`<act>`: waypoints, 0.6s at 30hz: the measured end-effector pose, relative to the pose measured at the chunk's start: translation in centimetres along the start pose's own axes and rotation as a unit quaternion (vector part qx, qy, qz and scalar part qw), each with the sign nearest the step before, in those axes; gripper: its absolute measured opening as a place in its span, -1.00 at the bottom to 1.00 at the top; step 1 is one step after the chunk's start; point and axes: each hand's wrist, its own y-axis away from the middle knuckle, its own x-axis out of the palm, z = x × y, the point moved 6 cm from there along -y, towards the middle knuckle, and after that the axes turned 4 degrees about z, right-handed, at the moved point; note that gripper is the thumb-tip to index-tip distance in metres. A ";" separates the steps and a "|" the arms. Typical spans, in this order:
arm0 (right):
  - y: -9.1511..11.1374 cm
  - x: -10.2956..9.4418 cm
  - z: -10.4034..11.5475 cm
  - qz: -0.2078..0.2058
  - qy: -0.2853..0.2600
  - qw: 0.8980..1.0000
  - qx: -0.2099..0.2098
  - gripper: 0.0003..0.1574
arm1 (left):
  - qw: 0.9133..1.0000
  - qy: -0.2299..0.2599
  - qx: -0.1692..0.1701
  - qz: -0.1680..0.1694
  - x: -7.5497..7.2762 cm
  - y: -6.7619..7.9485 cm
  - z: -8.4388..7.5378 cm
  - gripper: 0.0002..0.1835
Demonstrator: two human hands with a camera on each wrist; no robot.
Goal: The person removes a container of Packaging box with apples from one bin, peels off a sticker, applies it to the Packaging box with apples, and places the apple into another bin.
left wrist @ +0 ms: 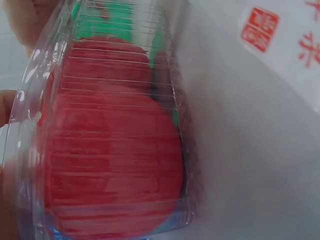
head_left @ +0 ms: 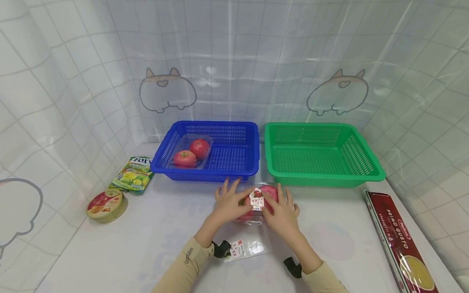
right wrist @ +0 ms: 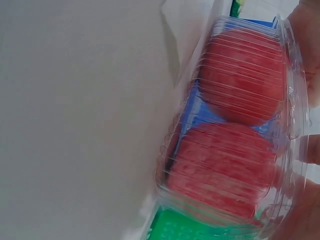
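A clear plastic box of red apples lies on the table in front of the two baskets. On its lid is a white label with red print and a fruit picture. My left hand rests at the label's left side, thumb and forefinger at its edge, other fingers spread toward the blue basket. From the right, my right hand touches the label's other edge with its fingertips, its remaining fingers spread over the lid. Both wrist views show apples through the box's ribbed side, with fingers along the lid.
A blue basket holds another clear box with two apples. Beside it stands a green basket. A clear sheet with a label lies nearer me. Left are a FOX'S packet and round tin; right, a spaghetti box.
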 end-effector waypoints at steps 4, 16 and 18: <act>0.1 -0.1 -0.1 0.004 -0.004 1.000 0.004 -0.39 | 1.000 -0.003 0.000 -0.008 -0.2 0.3 0.2 -0.42; 0.3 -0.4 -0.4 0.010 -0.104 0.995 0.006 -0.35 | 0.996 0.078 -0.019 -0.047 -0.2 1.5 1.6 -0.44; 0.3 -0.5 -0.8 0.006 -0.142 0.990 0.011 -0.27 | 0.990 0.127 -0.040 -0.055 0.0 1.6 2.3 -0.38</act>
